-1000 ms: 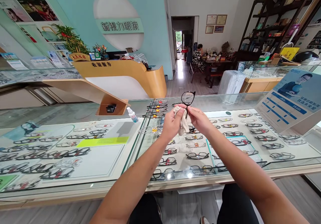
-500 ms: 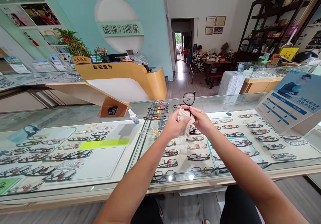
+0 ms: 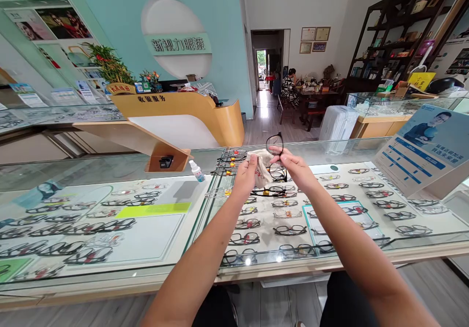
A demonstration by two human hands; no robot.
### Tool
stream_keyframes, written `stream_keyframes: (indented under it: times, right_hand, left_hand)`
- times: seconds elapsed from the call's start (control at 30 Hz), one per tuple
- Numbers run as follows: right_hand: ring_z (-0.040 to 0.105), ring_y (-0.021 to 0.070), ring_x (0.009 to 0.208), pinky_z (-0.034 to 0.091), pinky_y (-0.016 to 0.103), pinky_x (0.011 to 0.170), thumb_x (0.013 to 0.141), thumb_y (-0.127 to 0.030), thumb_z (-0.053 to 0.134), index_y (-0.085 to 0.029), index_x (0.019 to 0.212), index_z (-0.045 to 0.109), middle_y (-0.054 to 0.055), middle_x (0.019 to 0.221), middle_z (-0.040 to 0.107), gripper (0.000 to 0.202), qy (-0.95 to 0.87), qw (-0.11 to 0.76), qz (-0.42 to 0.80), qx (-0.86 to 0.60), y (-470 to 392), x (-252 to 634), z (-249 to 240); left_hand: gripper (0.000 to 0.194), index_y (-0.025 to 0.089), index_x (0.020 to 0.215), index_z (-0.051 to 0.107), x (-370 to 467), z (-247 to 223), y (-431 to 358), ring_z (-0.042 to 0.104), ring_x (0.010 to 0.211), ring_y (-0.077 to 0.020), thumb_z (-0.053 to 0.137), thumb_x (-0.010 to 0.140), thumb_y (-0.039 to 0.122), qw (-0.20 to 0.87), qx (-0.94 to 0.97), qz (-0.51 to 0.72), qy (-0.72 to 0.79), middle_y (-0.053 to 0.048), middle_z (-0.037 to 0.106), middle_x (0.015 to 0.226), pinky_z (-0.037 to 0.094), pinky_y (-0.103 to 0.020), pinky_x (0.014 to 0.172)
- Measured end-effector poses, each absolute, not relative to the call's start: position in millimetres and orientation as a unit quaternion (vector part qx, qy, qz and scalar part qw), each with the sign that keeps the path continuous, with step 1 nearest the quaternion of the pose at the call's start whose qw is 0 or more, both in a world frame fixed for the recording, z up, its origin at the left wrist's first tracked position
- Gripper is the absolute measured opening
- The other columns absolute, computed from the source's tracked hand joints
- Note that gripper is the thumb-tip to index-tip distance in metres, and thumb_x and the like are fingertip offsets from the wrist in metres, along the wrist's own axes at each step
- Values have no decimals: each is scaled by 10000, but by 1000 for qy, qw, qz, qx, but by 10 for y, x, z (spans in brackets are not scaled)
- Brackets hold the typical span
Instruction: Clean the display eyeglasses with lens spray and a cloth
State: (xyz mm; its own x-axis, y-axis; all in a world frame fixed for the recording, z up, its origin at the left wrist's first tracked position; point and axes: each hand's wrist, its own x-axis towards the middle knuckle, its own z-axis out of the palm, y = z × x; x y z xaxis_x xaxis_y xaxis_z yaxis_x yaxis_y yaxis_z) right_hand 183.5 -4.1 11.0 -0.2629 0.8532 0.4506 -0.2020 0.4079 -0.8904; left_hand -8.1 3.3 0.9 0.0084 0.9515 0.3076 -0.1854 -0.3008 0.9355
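A white spray bottle (image 3: pixel 198 172) stands on the glass counter (image 3: pixel 102 168) at nine o'clock from the left hand (image 3: pixel 245 174), whose fingers grip a cream lens cloth (image 3: pixel 261 163); at the cloth's one o'clock, black-framed eyeglasses (image 3: pixel 281 141) are held aloft, pinched in the right hand's (image 3: pixel 297 169) fingers.

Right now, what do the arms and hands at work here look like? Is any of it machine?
No machine shows: these are a person's own arms. The left hand and right hand are ungloved. The left forearm and right forearm are bare, with no sleeve, watch, bracelet or cable visible.
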Motion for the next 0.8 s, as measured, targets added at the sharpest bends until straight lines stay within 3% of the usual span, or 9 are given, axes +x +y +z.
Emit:
stream_keyframes:
  times: [0.1,0.23,0.43,0.63,0.8]
  right_hand:
    - [454,340,1588,304,476,1345,979,-716,713,-282,968,899,81,1617,593,473,-701,475,457,-270,-24,1896,119]
    - [533,339,1458,323,508,1318,974,-743,697,-261,918,887,97,1477,615,521,-730,429,458,-271,-18,1886,112]
    - [586,288,1183,404,477,1221,993,-699,689,-243,897,882,79,1141,580,504,-736,424,462,-256,-26,1871,141]
    - [588,295,1199,380,478,1228,992,-695,688,-241,876,870,78,1131,596,502,-733,429,458,-263,-42,1859,149]
    - [612,289,1132,381,467,1191,976,-683,703,-234,838,853,69,1044,646,493,-713,439,475,-271,-34,1857,138]
  left_hand:
    - [815,171,871,756,-123,36,63,706,762,-199,758,721,972,472,522,614,356,-59,759,774,547,-300,741]
    - [826,167,873,744,-139,15,93,675,694,-176,787,685,971,497,511,605,355,-38,735,734,528,-293,694]
    - [801,158,805,702,-182,-15,139,603,616,-140,882,618,916,530,489,587,369,-18,697,686,482,-269,606]
    - [809,152,851,719,-169,9,108,617,621,-149,896,612,904,571,486,558,355,-18,697,684,489,-266,597]
    - [715,158,880,737,-168,-11,137,604,646,-138,973,624,783,543,505,578,341,-6,710,737,489,-264,636]
